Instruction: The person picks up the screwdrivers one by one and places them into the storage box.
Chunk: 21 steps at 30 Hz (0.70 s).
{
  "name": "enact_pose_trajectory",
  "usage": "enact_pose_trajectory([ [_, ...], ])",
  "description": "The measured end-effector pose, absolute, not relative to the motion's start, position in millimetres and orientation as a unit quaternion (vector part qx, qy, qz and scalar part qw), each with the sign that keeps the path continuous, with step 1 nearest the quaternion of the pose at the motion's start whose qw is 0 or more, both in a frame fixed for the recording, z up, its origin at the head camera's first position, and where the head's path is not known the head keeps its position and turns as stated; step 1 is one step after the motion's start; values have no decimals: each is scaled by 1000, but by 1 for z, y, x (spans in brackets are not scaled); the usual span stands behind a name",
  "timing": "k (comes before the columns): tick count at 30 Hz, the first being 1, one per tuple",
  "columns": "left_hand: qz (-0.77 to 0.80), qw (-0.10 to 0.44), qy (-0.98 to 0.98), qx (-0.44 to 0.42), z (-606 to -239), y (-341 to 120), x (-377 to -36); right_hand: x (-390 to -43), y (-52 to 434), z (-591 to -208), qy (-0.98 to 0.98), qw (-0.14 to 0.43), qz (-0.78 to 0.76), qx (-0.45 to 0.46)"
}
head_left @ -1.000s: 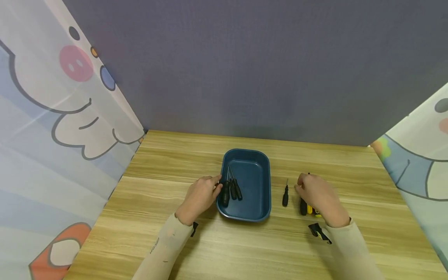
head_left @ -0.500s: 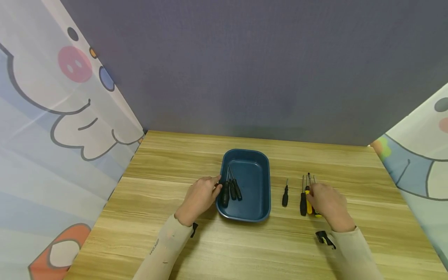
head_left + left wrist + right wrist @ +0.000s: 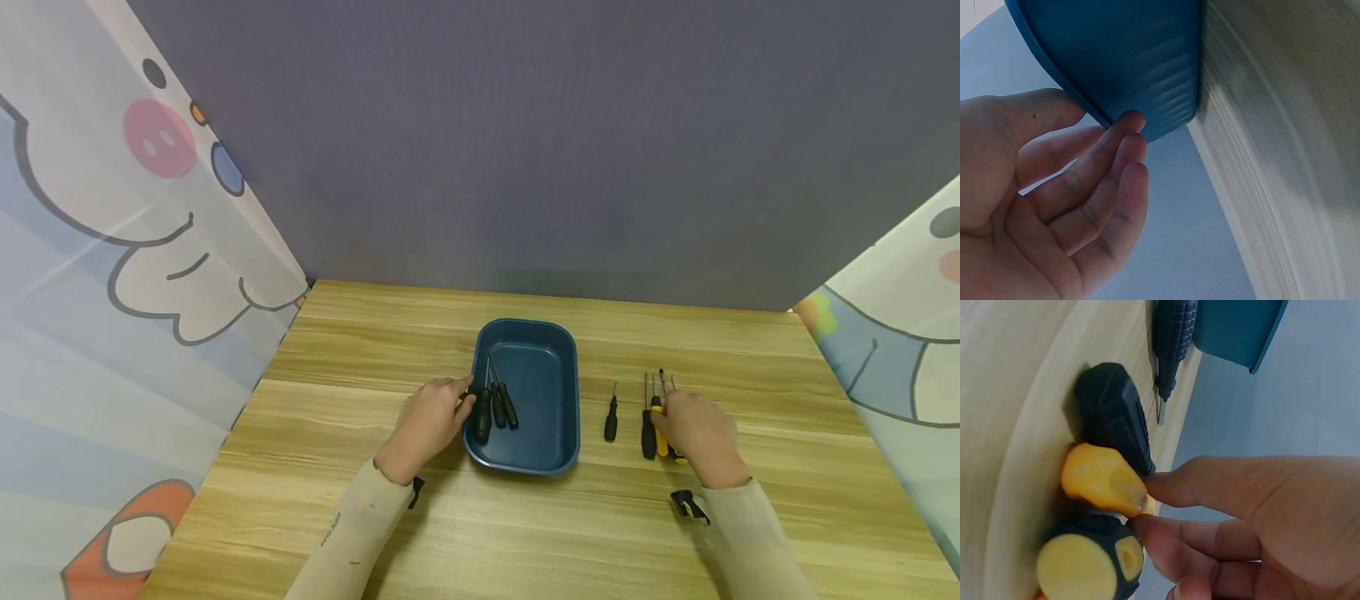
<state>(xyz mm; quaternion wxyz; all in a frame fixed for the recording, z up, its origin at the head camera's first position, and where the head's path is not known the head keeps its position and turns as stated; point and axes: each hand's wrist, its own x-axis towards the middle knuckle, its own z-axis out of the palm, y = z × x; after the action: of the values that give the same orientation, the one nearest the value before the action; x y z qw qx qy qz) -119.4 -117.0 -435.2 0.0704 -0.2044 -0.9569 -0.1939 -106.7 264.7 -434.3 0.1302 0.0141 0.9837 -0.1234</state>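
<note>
My left hand (image 3: 427,421) grips the left rim of a blue rectangular tray (image 3: 543,392); in the left wrist view the thumb lies on the rim and the fingertips bear on the outer wall. Inside, three dark-handled screwdrivers (image 3: 483,417) lie along the left side. At the right, my right hand (image 3: 701,433) pinches a yellow-handled screwdriver (image 3: 1100,478) between thumb and fingers, low over the table. Close on its left is a black-handled screwdriver (image 3: 648,437). A thick black-and-yellow handle (image 3: 1079,569) sits on its other side, partly hidden by my hand in the head view.
A small black screwdriver (image 3: 611,422) lies alone between the tray and the right-hand group. The wooden table (image 3: 525,533) ends at a grey upright panel (image 3: 525,167). Cartoon-printed curtains (image 3: 187,250) hang at both sides.
My right hand has moved right from above the black-handled screwdriver, then slightly left, and now pinches the yellow one. Screwdrivers in that group shift slightly. My left hand stays on the tray rim.
</note>
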Motion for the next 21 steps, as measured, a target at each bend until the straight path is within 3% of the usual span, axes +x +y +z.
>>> enact_pose_trajectory([
  [21, -197, 73, -955, -210, -435, -117, -120, -118, 258, -436, 980, 164, -109, 33],
])
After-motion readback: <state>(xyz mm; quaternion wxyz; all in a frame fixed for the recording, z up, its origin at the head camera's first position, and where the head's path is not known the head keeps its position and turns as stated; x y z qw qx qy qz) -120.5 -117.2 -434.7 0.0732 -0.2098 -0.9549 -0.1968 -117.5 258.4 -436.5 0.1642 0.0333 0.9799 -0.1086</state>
